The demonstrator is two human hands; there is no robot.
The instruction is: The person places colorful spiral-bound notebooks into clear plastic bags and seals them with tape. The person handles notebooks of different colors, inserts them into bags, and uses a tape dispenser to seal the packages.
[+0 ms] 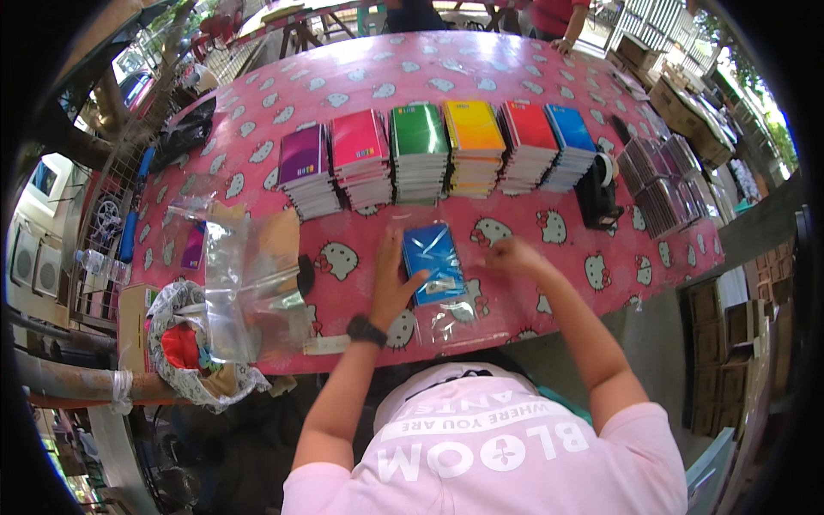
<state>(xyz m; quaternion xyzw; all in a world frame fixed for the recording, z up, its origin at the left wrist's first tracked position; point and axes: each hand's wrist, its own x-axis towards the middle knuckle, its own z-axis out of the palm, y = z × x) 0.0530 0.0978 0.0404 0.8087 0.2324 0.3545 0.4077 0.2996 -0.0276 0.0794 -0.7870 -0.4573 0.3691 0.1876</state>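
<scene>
A blue spiral notebook (433, 262) lies inside a clear plastic sleeve (455, 326) on the pink tablecloth, in front of me. My left hand (390, 279) holds its left side, with the thumb over the cover and the fingers along the edge. To the right of the notebook, my right hand (512, 257) is closed with the fingers curled together just above the table. Whatever it may pinch is too small to make out. Beyond my hands stands a row of notebook stacks: purple (303, 156), pink (359, 139), green (418, 130), yellow (473, 127), red (528, 126) and blue (570, 129).
Clear plastic bags (245, 283) lie at the left beside a patterned cloth-lined basket (176, 343). A black tape dispenser (598, 193) and bundled dark notebooks (665, 184) stand at the right. Another person's hand (562, 45) rests at the table's far edge.
</scene>
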